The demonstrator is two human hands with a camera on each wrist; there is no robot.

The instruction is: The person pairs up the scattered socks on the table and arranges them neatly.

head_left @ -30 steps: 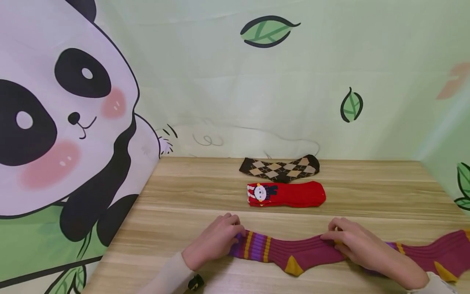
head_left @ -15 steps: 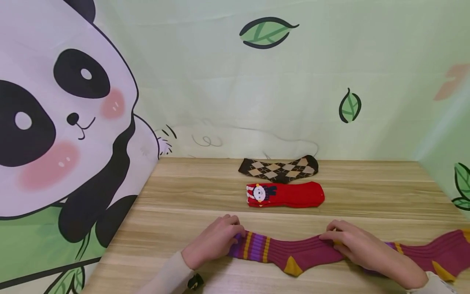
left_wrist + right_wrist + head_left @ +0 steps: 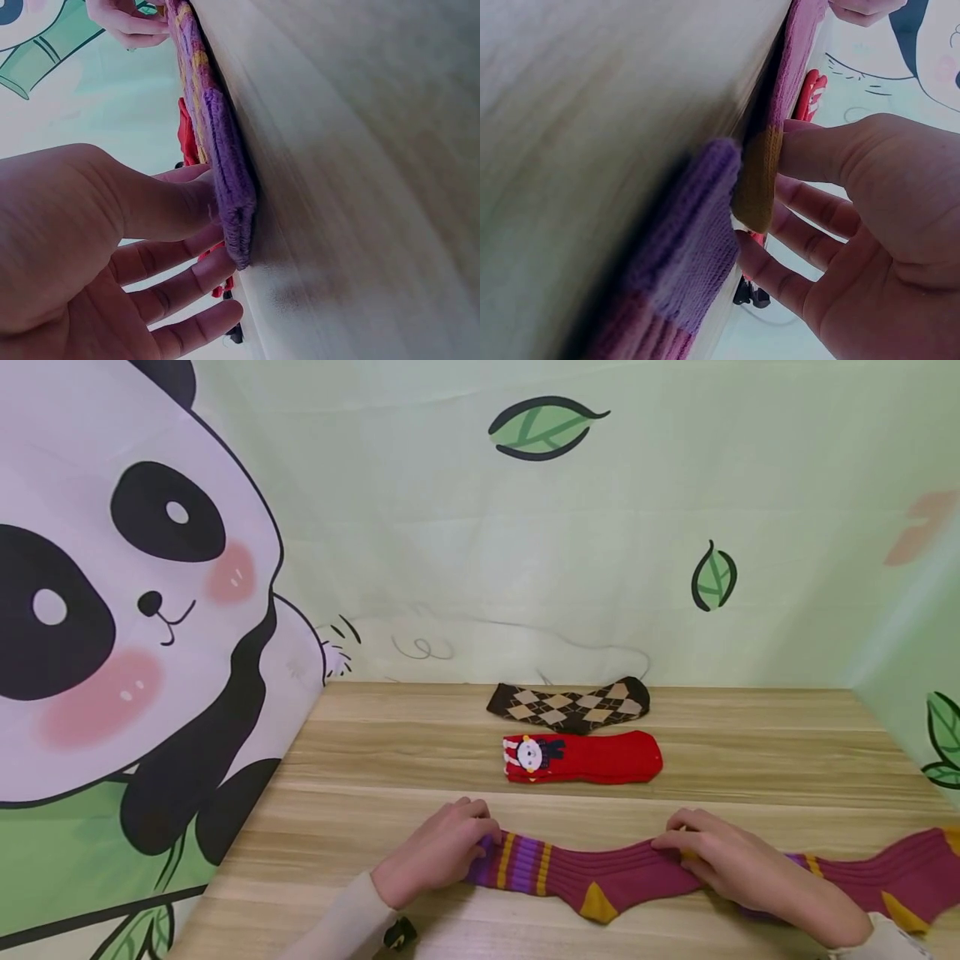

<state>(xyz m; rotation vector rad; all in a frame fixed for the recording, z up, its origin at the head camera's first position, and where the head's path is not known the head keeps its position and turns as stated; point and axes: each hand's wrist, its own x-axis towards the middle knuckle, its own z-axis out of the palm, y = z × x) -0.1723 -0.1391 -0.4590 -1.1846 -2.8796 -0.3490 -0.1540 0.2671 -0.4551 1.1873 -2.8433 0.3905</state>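
A maroon sock (image 3: 626, 875) with purple and yellow cuff stripes and a yellow heel lies flat on the wooden table. At its purple cuff, my left hand (image 3: 442, 843) rests, thumb and fingertips touching the top face; in the left wrist view the other fingers of this hand (image 3: 157, 262) are spread loosely. My right hand (image 3: 738, 864) touches the yellow toe (image 3: 759, 180) with thumb and fingers, partly covering it. A matching second sock (image 3: 870, 881) lies to the right, partly under my right wrist in the head view. Its purple cuff (image 3: 690, 232) is close beside the toe.
Farther back on the table (image 3: 360, 752) lies a red sock (image 3: 607, 757) with a white cartoon animal. Behind that is a black and tan argyle sock (image 3: 570, 706). A pale green cloth backdrop (image 3: 420, 527) with a panda print stands along the rear and sides.
Both hands stay in place on the maroon sock. The head view has shifted very slightly; the socks lie as before.
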